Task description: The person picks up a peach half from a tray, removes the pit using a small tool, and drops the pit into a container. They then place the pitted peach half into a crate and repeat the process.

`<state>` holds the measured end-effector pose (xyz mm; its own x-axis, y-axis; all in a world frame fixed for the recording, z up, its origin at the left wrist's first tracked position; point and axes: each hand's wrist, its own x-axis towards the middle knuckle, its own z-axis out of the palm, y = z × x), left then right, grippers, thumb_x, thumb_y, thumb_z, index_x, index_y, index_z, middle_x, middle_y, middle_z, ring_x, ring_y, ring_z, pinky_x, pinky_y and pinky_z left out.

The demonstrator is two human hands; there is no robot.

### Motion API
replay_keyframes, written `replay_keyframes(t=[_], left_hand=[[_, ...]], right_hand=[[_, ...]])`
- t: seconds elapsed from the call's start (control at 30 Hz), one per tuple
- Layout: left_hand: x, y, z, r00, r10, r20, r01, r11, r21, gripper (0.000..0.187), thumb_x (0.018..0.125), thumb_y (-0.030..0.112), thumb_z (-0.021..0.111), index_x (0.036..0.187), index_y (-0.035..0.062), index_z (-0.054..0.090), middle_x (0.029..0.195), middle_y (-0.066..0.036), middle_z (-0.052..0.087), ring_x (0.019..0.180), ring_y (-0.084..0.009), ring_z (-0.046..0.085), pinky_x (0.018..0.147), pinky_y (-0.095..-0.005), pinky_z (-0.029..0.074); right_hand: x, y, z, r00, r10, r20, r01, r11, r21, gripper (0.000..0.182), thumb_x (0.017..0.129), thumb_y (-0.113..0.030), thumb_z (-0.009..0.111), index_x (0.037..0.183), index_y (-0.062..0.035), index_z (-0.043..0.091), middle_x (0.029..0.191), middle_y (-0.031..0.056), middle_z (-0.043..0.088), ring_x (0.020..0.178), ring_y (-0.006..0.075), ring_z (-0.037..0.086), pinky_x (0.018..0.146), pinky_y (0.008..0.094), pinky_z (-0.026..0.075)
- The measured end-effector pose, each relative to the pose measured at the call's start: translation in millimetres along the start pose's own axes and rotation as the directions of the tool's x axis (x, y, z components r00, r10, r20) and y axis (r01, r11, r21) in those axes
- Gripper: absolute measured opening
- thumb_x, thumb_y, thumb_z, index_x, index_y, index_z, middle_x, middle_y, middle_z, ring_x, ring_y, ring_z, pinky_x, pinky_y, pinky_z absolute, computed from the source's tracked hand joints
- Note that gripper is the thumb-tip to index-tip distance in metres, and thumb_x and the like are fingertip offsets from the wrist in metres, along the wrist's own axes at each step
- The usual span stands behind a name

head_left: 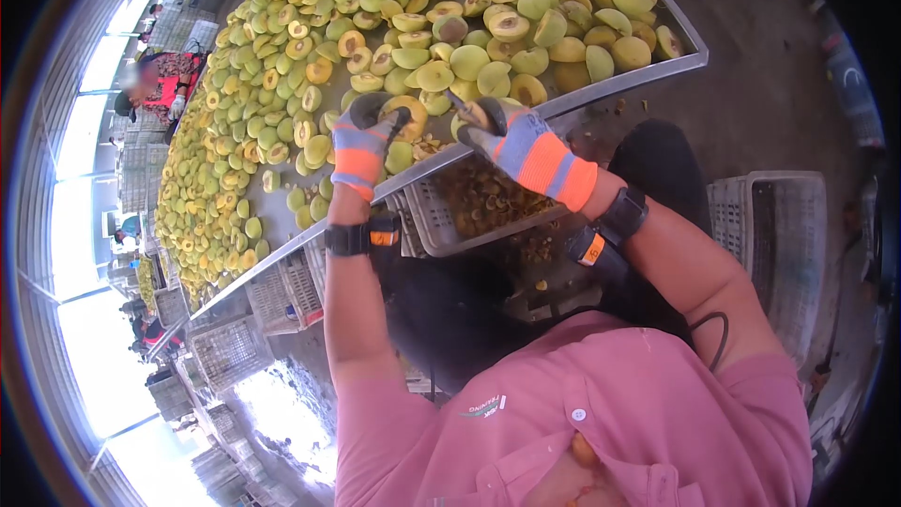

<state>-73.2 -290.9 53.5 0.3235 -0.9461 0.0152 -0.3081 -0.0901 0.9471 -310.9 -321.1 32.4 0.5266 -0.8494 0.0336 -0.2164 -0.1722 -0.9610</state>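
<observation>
My left hand, in a grey and orange work glove with dark fingertips, is closed around a yellow-green fruit half, its cut yellow flesh showing. Close by on the right, my right hand, gloved alike, grips a small slim hand tool; its tip points toward the fruit half, and its exact kind is hard to make out. Both hands are over the near edge of a metal table heaped with halved stone fruit, many with brown pit hollows. Small yellow scraps lie between my hands.
Below the table edge stands a plastic crate with brown pits and scraps inside. Another pale crate is at my right, and more crates are at lower left. Across the table at far left is a person in red.
</observation>
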Motion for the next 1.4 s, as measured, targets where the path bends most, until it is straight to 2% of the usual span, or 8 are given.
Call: replay_keyframes(t=[0.13, 0.27, 0.37, 0.47, 0.57, 0.87, 1.3, 1.4], left_hand=[[-49.3, 54.1, 32.0, 0.984, -0.143, 0.106, 0.134, 0.987, 0.084, 0.031, 0.079, 0.004, 0.072, 0.107, -0.0044, 0.062, 0.096, -0.009, 0.067, 0.085, -0.0138, 0.064, 0.073, -0.0254, 0.052], [-68.9, 36.1, 42.9, 0.832, 0.552, 0.054, -0.493, 0.693, 0.525, 0.021, 0.088, 0.008, 0.062, 0.107, -0.0035, 0.061, 0.098, -0.008, 0.065, 0.084, -0.0154, 0.063, 0.075, -0.0264, 0.052], [-83.6, 15.3, 67.0, 0.980, -0.018, -0.198, -0.070, 0.901, -0.427, 0.032, 0.097, 0.025, 0.049, 0.112, -0.0020, 0.057, 0.101, -0.009, 0.065, 0.091, -0.0183, 0.062, 0.081, -0.0300, 0.051], [-79.2, -14.9, 77.0, 0.950, -0.174, -0.260, -0.043, 0.750, -0.660, 0.046, 0.100, 0.040, 0.038, 0.112, -0.0001, 0.057, 0.101, -0.009, 0.063, 0.089, -0.0170, 0.061, 0.081, -0.0296, 0.050], [-76.9, -0.7, 72.2, 0.931, -0.136, -0.340, -0.129, 0.748, -0.652, 0.036, 0.100, 0.033, 0.042, 0.105, 0.0013, 0.058, 0.096, -0.006, 0.063, 0.083, -0.0133, 0.060, 0.072, -0.0273, 0.051], [-73.9, -10.9, 72.0, 0.941, 0.089, -0.326, -0.202, 0.921, -0.332, 0.033, 0.099, 0.028, 0.046, 0.109, -0.0006, 0.058, 0.095, -0.005, 0.061, 0.085, -0.0135, 0.057, 0.076, -0.0270, 0.047], [-76.8, -8.7, 79.7, 0.855, 0.456, -0.248, -0.340, 0.852, 0.398, 0.024, 0.097, 0.015, 0.044, 0.102, -0.0016, 0.061, 0.092, -0.007, 0.060, 0.085, -0.0143, 0.055, 0.076, -0.0284, 0.046], [-77.9, -10.9, 80.6, 0.939, 0.154, -0.308, -0.182, 0.981, -0.064, 0.020, 0.095, 0.015, 0.051, 0.098, -0.0024, 0.060, 0.088, -0.007, 0.062, 0.079, -0.0151, 0.060, 0.069, -0.0293, 0.049]], right_hand=[[9.1, 20.8, 17.1, 0.996, -0.058, 0.063, 0.051, 0.992, 0.113, 0.037, 0.082, -0.035, 0.068, 0.099, -0.0022, 0.060, 0.086, 0.0191, 0.065, 0.078, 0.0353, 0.062, 0.070, 0.0404, 0.048], [-5.3, -2.3, 16.4, 0.931, 0.299, 0.208, -0.364, 0.771, 0.522, 0.031, 0.083, -0.034, 0.072, 0.094, -0.0056, 0.063, 0.075, 0.0034, 0.062, 0.055, 0.0111, 0.053, 0.046, 0.0265, 0.042], [-13.7, -7.2, 22.2, 0.831, 0.391, 0.395, -0.547, 0.449, 0.706, 0.028, 0.083, -0.033, 0.072, 0.092, -0.0073, 0.063, 0.074, 0.0035, 0.061, 0.049, 0.0089, 0.051, 0.039, 0.0240, 0.037], [-14.3, 1.7, 30.0, 0.812, 0.337, 0.477, -0.581, 0.551, 0.599, 0.041, 0.082, -0.035, 0.072, 0.092, 0.0024, 0.060, 0.075, 0.0105, 0.064, 0.067, 0.0210, 0.060, 0.057, 0.0350, 0.046], [-4.9, 29.2, 54.0, 0.999, 0.010, -0.048, 0.006, 0.947, 0.322, 0.040, 0.081, -0.035, 0.069, 0.094, 0.0018, 0.062, 0.077, 0.0168, 0.065, 0.071, 0.0316, 0.062, 0.063, 0.0391, 0.048], [-13.7, 9.4, 36.2, 0.969, 0.116, 0.219, -0.059, 0.966, -0.251, 0.042, 0.078, -0.035, 0.066, 0.092, 0.0041, 0.064, 0.081, 0.0248, 0.064, 0.080, 0.0405, 0.062, 0.070, 0.0427, 0.049], [-10.2, 38.1, 45.0, 0.975, -0.008, 0.223, 0.046, 0.985, -0.168, 0.039, 0.077, -0.031, 0.064, 0.090, 0.0054, 0.063, 0.089, 0.0289, 0.063, 0.088, 0.0424, 0.061, 0.076, 0.0441, 0.050], [-12.5, 27.5, 36.5, 0.963, 0.063, 0.263, 0.005, 0.968, -0.251, 0.037, 0.077, -0.029, 0.063, 0.090, 0.0056, 0.063, 0.088, 0.0288, 0.063, 0.088, 0.0421, 0.061, 0.076, 0.0440, 0.050]])
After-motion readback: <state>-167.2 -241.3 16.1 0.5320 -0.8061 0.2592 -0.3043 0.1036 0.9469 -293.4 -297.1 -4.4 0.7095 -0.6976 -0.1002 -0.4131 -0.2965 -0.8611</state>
